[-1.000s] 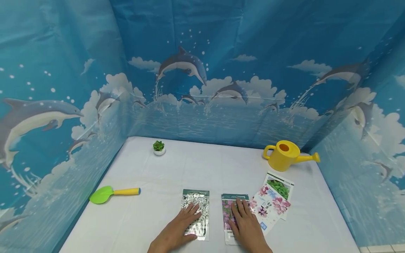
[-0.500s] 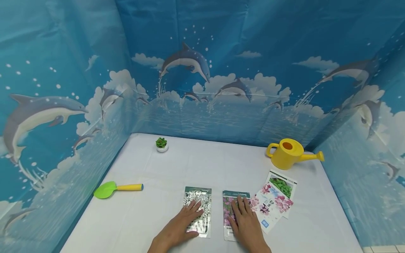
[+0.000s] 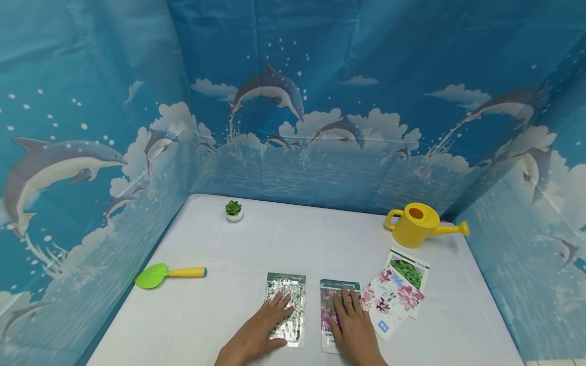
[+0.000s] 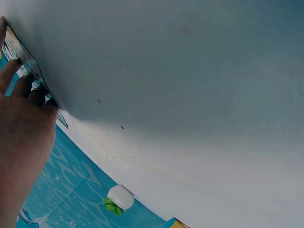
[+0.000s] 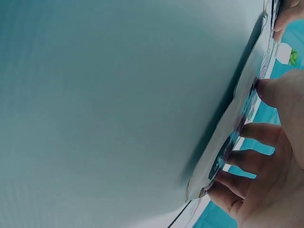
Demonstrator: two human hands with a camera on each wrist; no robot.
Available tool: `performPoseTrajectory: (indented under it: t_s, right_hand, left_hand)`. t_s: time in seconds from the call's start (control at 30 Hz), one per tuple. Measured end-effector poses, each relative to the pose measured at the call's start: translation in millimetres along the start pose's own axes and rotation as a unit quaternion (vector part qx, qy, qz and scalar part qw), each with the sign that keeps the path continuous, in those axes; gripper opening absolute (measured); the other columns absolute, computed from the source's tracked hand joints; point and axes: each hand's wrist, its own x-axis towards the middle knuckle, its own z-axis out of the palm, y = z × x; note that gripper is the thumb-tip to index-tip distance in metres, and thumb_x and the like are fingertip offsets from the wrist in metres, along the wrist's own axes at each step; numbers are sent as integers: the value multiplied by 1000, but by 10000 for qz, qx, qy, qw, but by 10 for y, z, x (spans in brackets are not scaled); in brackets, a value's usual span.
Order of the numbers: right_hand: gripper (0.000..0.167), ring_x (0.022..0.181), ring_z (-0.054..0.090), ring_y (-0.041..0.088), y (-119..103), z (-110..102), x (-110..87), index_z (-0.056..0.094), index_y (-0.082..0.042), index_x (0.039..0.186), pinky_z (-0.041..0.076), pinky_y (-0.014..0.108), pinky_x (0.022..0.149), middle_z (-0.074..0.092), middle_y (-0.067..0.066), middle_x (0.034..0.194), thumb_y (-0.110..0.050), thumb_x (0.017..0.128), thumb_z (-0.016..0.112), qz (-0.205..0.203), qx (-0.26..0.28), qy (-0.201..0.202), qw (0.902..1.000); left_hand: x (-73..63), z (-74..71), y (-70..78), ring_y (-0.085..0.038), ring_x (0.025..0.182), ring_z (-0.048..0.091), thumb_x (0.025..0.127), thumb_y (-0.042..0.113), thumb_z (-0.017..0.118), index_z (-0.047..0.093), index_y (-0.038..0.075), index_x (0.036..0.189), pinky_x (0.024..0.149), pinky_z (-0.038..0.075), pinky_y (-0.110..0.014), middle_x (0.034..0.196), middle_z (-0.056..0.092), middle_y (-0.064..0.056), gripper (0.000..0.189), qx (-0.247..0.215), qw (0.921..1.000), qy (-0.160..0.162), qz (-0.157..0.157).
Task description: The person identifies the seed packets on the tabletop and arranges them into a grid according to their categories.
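Observation:
My left hand (image 3: 261,328) rests on a seed packet (image 3: 297,325) with a white-flower picture and a dark green top band. Its fingers lie spread on the packet's left part. To the right, my right hand (image 3: 356,325) lies with fingers extended on a seed packet (image 3: 327,310) with a pink-flower picture. In the right wrist view, the fingertips (image 5: 259,86) touch the face of this packet (image 5: 236,118). The left wrist view shows the left hand (image 4: 23,128) at its edge, fingers on the other packet. Part of each packet is hidden under the hands.
Beside the right hand, a white packet with pink blossoms (image 3: 393,300) overlaps a packet with green leaves (image 3: 407,272). A yellow watering can (image 3: 414,226) stands at the back right. A green trowel (image 3: 153,276) lies left; a small potted plant (image 3: 234,211) stands at the back left.
The head view has shifted slightly. My right hand and the pink-flower packet under it have slid a little to the left. The left hand stays on its packet.

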Motion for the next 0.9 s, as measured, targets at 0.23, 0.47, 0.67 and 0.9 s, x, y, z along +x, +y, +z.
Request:
performPoseTrajectory:
  t_s: [0.23,0.47,0.67,0.9]
  right_hand:
    - [59,151,44,49,-43,-5,-24,63,-4,150,54,64,100,49,25,163,-39,103,71,-75,-51,130,9999]
    - [59,149,46,50,-47,44,-46,65,-5,148,55,64,100,49,24,163,-41,103,71,-28,-32,116,9999]
    - [57,148,48,49,-42,74,-39,66,-5,146,54,65,100,51,24,161,-39,101,73,-50,8,220,9997]
    - [59,149,48,48,-62,27,-41,66,-3,145,50,66,102,48,27,163,-38,99,77,75,216,392,9990]
  left_hand:
    - [-33,19,-6,-36,160,34,92,29,84,53,9,159,127,31,-55,172,39,-12,76,-122,9999,17,19]
    - [-44,31,-1,-35,160,33,92,29,84,53,11,160,128,31,-53,173,39,-12,77,-148,9998,-105,-19]
    - [-37,38,14,-37,160,33,91,27,85,53,11,160,128,30,-53,173,38,-12,78,-195,9997,-121,-75]
    - [0,0,52,-34,163,29,88,26,88,55,14,158,130,26,-53,175,36,-7,78,-220,9986,-293,-373]
